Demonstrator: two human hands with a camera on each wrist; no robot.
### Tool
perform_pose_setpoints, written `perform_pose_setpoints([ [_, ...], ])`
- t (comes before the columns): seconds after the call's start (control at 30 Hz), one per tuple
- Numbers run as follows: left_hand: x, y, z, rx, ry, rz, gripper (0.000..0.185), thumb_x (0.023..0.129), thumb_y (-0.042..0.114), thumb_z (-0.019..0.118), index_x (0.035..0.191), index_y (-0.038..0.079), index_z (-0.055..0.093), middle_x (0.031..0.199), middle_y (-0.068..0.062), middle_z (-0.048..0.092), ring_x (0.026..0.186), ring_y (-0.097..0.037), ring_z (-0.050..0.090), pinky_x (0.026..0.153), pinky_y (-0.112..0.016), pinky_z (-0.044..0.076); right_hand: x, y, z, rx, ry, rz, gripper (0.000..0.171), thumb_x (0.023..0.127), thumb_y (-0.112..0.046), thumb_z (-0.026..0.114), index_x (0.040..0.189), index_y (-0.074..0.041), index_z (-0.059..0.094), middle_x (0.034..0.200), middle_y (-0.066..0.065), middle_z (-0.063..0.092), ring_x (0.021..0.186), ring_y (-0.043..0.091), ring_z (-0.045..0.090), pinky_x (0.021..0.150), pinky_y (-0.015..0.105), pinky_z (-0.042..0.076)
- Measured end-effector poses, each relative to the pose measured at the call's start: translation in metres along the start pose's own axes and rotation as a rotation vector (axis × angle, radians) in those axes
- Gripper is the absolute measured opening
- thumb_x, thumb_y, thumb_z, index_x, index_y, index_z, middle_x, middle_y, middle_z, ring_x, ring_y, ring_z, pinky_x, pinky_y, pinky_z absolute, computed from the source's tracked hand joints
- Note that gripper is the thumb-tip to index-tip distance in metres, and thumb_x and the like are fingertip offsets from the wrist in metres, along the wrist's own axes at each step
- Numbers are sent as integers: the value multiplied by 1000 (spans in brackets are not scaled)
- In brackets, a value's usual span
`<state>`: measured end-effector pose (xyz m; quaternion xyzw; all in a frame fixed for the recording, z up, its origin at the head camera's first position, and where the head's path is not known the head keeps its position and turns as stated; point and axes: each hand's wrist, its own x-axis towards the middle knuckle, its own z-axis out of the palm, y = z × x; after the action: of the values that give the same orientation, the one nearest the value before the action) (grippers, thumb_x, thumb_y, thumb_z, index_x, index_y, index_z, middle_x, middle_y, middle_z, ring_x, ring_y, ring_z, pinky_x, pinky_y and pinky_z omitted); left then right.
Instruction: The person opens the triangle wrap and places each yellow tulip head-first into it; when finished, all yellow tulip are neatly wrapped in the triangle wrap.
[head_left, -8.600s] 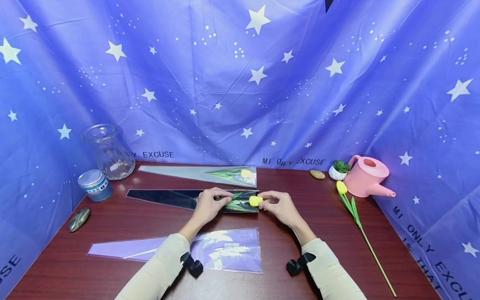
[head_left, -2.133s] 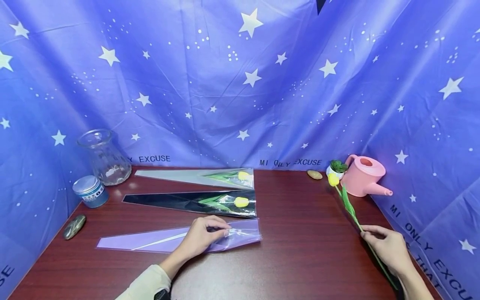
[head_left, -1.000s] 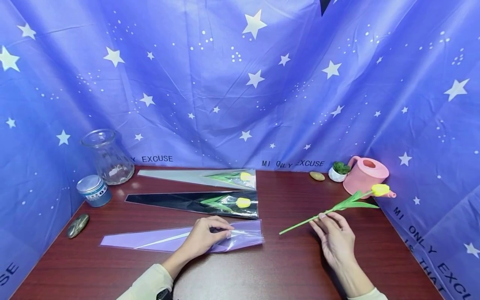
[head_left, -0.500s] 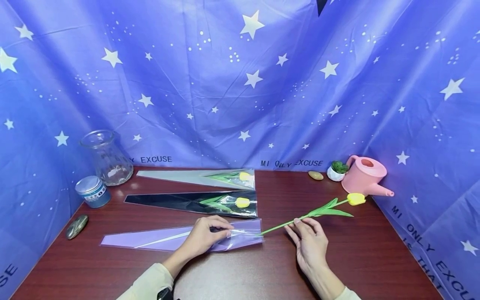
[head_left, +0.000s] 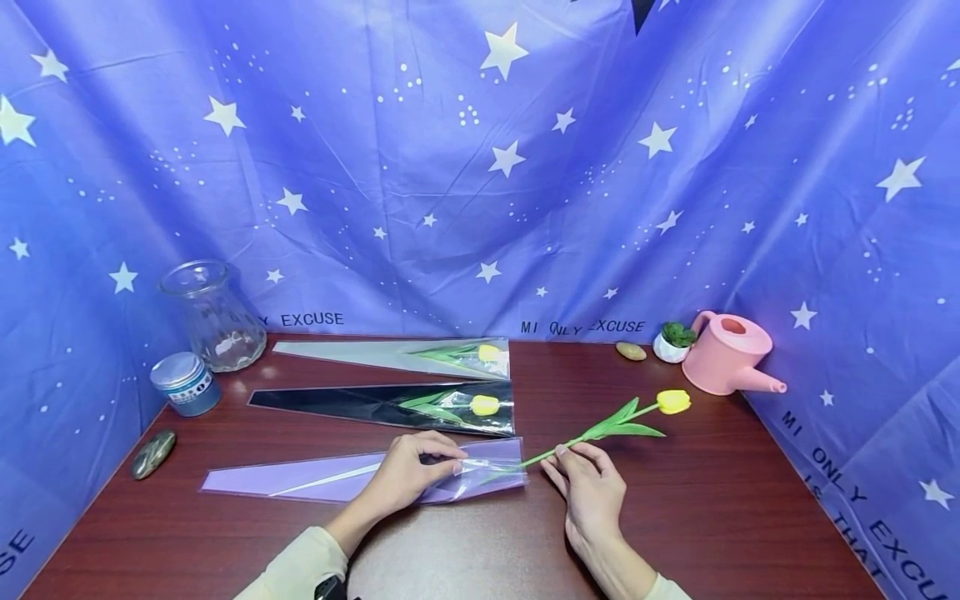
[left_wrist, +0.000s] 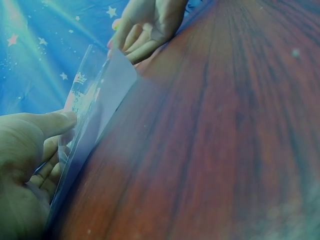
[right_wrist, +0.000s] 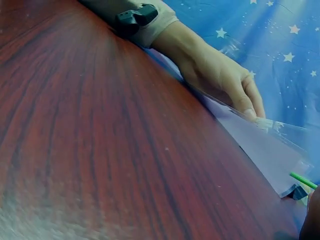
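Note:
My left hand (head_left: 416, 473) pinches the clear front layer of a purple flower sleeve (head_left: 337, 477), near its wide right end. That layer stands lifted from the purple back in the left wrist view. My right hand (head_left: 592, 496) pinches the green stem of a yellow tulip (head_left: 672, 402) between thumb and fingers. The stem's lower end lies inside the sleeve's wide mouth, showing through the film. Leaves and bloom are outside, pointing right. In the right wrist view the stem (right_wrist: 303, 180) enters the sleeve at the lower right.
Behind lie a black sleeve (head_left: 322, 398) and a grey sleeve (head_left: 360, 354), each holding a yellow tulip. A glass vase (head_left: 225, 325), lidded jar (head_left: 187, 385) and dark stone (head_left: 154, 454) stand left. A pink watering can (head_left: 723, 358), potted succulent (head_left: 675, 342) and tan stone (head_left: 631, 351) are right.
My right hand picked the tulip up from the right side, turned it and moved it left, its stem end into the purple sleeve. Earlier, both hands were at the black sleeve's tulip.

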<state>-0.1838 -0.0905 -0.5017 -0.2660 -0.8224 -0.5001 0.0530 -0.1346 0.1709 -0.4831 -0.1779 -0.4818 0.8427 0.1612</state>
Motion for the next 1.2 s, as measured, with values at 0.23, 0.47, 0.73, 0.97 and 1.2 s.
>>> perform_pose_setpoints([
  [0.23,-1,-1,0,8,11,-8,15,85,18,85,98,25,84,99,12,79,101,-7,72,98,-27,55,-3,6,6,-13,9,-13,12,92,13,66,96,2,61,81,8,77,72,15,76,77,36,65],
  [0.47,0,0,1,3,2,-10,15,85,19,85,99,24,84,99,12,79,102,-7,72,98,-27,55,-8,9,10,-30,2,1,10,92,12,66,92,3,63,81,9,78,73,16,77,76,35,65],
  [0.73,0,1,2,1,-5,-9,16,86,18,84,99,26,84,99,13,78,102,-8,71,99,-27,54,-12,10,7,-99,-5,-64,6,90,13,68,91,7,67,80,13,78,68,17,77,72,36,65],
  [0.97,0,0,3,7,-16,-6,15,86,20,83,100,27,84,100,13,78,102,-7,71,99,-27,53,11,-23,-14,-103,-5,-179,5,92,11,68,94,6,69,76,7,74,67,16,74,72,31,65],
  [1.2,-1,-2,1,9,-8,-2,15,86,19,84,100,27,84,99,12,78,101,-8,72,98,-27,54,70,-79,-46,-302,-126,-258,8,92,5,72,99,6,70,78,-1,75,72,10,74,75,23,62],
])
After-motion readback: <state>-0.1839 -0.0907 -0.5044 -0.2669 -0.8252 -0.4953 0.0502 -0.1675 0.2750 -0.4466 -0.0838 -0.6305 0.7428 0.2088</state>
